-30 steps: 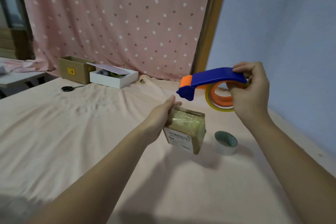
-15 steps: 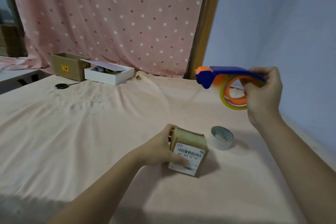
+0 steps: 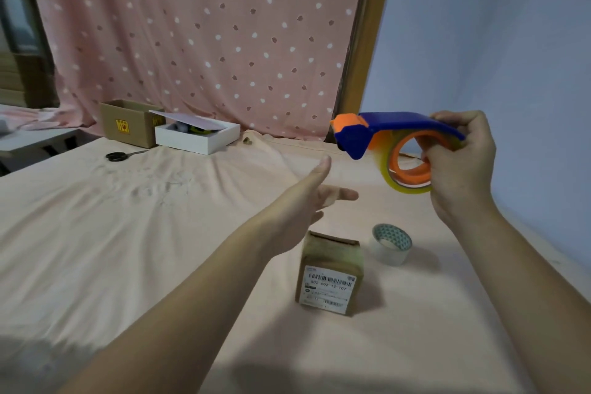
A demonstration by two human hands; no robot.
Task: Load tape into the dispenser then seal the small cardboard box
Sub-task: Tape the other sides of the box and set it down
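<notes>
My right hand (image 3: 460,166) is clamped round the back of the dispenser (image 3: 399,128), fingers hooked through the orange hub, with the tape (image 3: 391,177) already seated on it. The nose points left, well above the box (image 3: 329,272). My left hand (image 3: 315,193) hangs empty, fingers spread, above and behind the box and touching nothing. The box stands on the cloth (image 3: 128,233), label toward me, its top flap looking not quite flat. A spare roll (image 3: 392,244) sits just right of the box. Far behind the box lie scissors (image 3: 119,156). I judge the box light and thin-walled, apt to slide or dent, so I'd pin it by its sides, clear of the top seam, while dragging tape across.
</notes>
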